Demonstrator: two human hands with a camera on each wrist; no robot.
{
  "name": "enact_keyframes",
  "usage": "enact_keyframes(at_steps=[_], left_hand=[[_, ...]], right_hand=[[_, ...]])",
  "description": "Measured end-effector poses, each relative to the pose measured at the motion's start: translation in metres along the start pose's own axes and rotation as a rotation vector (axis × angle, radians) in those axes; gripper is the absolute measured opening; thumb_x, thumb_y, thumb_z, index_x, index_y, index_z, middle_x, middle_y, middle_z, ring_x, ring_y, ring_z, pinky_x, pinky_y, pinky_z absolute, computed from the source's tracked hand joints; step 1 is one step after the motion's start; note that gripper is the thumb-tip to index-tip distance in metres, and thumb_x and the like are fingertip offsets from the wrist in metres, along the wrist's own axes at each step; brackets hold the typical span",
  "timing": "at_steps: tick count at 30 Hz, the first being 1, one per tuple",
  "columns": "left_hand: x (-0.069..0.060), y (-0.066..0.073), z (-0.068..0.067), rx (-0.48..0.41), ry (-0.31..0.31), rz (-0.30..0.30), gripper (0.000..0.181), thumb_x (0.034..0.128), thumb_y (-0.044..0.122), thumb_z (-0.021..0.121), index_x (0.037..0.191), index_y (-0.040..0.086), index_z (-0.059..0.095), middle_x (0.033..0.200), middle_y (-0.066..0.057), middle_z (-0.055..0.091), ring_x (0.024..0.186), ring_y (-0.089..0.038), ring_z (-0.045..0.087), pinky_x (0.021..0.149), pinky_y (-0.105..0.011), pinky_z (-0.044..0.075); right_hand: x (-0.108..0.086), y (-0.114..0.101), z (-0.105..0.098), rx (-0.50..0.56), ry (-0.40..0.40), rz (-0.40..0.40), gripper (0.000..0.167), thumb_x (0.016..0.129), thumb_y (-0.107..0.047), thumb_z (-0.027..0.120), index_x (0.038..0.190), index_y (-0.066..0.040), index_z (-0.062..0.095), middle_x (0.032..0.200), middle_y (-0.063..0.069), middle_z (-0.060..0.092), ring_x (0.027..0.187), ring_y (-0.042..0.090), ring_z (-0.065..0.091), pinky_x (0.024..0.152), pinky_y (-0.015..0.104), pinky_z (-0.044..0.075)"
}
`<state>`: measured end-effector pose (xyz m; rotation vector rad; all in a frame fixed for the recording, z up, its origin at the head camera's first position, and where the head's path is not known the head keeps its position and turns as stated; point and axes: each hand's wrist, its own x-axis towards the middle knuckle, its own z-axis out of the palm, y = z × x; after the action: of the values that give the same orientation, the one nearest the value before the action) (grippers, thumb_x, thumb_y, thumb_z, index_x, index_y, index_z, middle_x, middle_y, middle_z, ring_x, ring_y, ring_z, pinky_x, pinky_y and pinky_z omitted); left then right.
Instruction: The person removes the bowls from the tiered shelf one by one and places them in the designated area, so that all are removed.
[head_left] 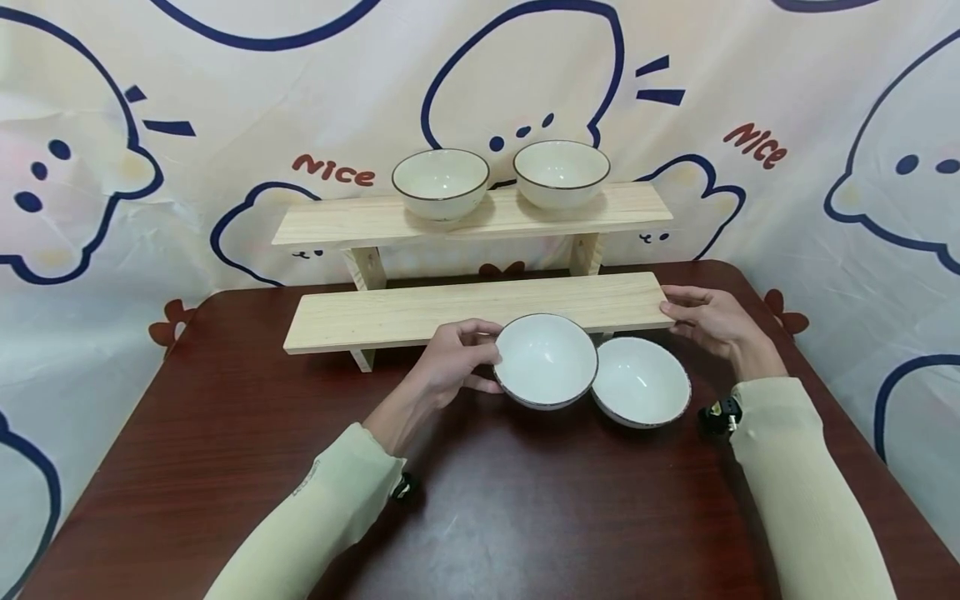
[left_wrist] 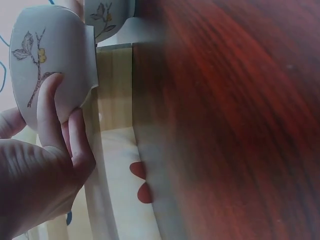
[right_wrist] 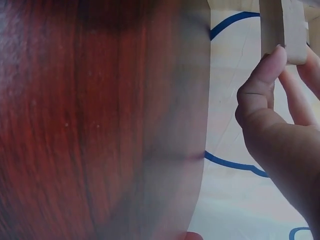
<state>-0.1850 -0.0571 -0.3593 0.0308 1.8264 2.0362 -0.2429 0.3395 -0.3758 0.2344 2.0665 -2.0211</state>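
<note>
My left hand holds a white bowl by its left side, in front of the lower shelf board. The left wrist view shows a twig with leaves and yellow fruit printed on this bowl, the fingers spread along its wall. A second white bowl sits just right of it, on the table. My right hand pinches the right end of the lower board of a wooden two-tier shelf. In the right wrist view, the right hand's thumb presses on the board's end.
Two more white bowls with dark rims, one left and one right, stand on the upper board. The shelf stands at the back of a dark red-brown table. A printed cloth hangs behind and beside it.
</note>
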Motion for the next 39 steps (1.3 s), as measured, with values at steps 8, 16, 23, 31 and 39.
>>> enact_keyframes(at_steps=[8, 16, 23, 31, 39], left_hand=[[-0.004, -0.008, -0.002, 0.035, -0.017, -0.011, 0.046, 0.0806, -0.009, 0.060, 0.126, -0.002, 0.063, 0.109, -0.018, 0.061, 0.087, -0.028, 0.067, 0.059, -0.038, 0.065], [-0.003, -0.019, -0.003, 0.030, -0.023, -0.018, 0.046, 0.0801, -0.009, 0.061, 0.126, -0.003, 0.062, 0.108, -0.018, 0.061, 0.084, -0.027, 0.067, 0.060, -0.040, 0.065], [-0.001, -0.026, -0.003, 0.041, -0.014, -0.024, 0.045, 0.0802, -0.010, 0.059, 0.125, -0.004, 0.062, 0.106, -0.018, 0.062, 0.084, -0.030, 0.066, 0.060, -0.040, 0.065], [0.000, -0.027, -0.002, 0.054, 0.000, -0.038, 0.045, 0.0798, -0.010, 0.059, 0.125, -0.005, 0.061, 0.102, -0.015, 0.060, 0.078, -0.023, 0.065, 0.057, -0.037, 0.065], [0.002, -0.032, -0.003, 0.064, 0.005, -0.053, 0.044, 0.0800, -0.011, 0.059, 0.123, -0.005, 0.059, 0.102, -0.015, 0.058, 0.077, -0.022, 0.063, 0.057, -0.037, 0.065]], right_hand=[[0.000, -0.003, 0.002, -0.042, 0.012, -0.007, 0.022, 0.091, -0.008, 0.077, 0.098, -0.028, 0.075, 0.096, -0.005, 0.068, 0.081, 0.013, 0.064, 0.067, 0.024, 0.060], [0.000, -0.004, 0.002, -0.045, 0.007, 0.002, 0.020, 0.092, -0.009, 0.076, 0.100, -0.026, 0.072, 0.096, -0.005, 0.069, 0.080, 0.013, 0.064, 0.067, 0.024, 0.058], [0.000, -0.004, 0.001, -0.043, 0.008, 0.008, 0.021, 0.091, -0.009, 0.077, 0.103, -0.024, 0.071, 0.096, -0.005, 0.068, 0.081, 0.013, 0.064, 0.068, 0.024, 0.058], [0.003, -0.005, 0.002, -0.106, 0.018, 0.021, 0.041, 0.093, -0.013, 0.075, 0.131, -0.010, 0.058, 0.100, -0.007, 0.067, 0.085, 0.013, 0.063, 0.071, 0.023, 0.058], [0.001, -0.004, 0.002, -0.071, 0.010, 0.007, 0.023, 0.092, -0.011, 0.076, 0.111, -0.021, 0.067, 0.100, -0.005, 0.066, 0.084, 0.013, 0.063, 0.070, 0.024, 0.058]])
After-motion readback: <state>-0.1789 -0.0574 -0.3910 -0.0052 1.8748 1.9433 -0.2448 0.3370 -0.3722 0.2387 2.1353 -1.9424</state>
